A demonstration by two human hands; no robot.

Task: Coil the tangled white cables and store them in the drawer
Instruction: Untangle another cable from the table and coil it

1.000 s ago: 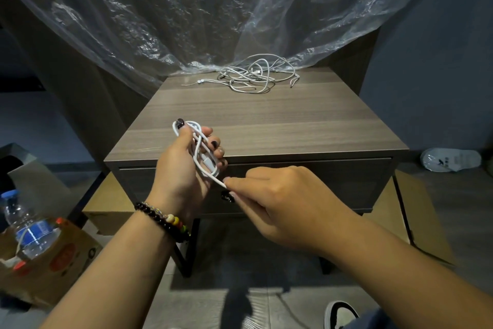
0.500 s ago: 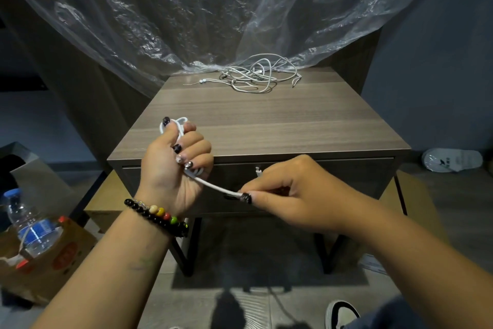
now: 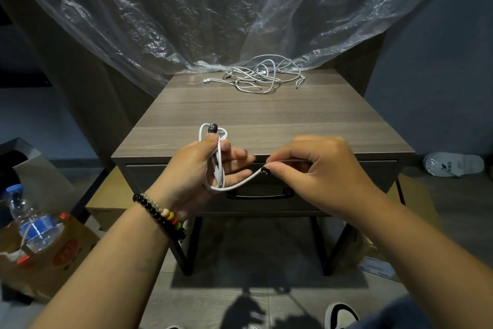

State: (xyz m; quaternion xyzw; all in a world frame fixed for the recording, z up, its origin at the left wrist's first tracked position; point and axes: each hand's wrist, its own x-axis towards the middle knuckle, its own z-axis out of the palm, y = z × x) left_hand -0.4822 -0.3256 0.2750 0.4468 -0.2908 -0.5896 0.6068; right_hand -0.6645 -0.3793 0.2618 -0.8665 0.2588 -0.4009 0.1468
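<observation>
- While the left hand (image 3: 196, 168) grips the coiled white cable (image 3: 219, 168), the right hand (image 3: 314, 168) pinches its free end.
- Tangled cables (image 3: 262, 76) lie on the nightstand (image 3: 266, 115); drawer (image 3: 346, 182) closed.

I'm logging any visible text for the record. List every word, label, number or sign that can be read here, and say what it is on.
No text here can be read.
Water bottle: blue label, print too blurred.
Cardboard box: round orange mark, illegible.
White slipper: dark marks, too small.
Paper on the floor by the right leg of the nightstand: print too small.
</observation>
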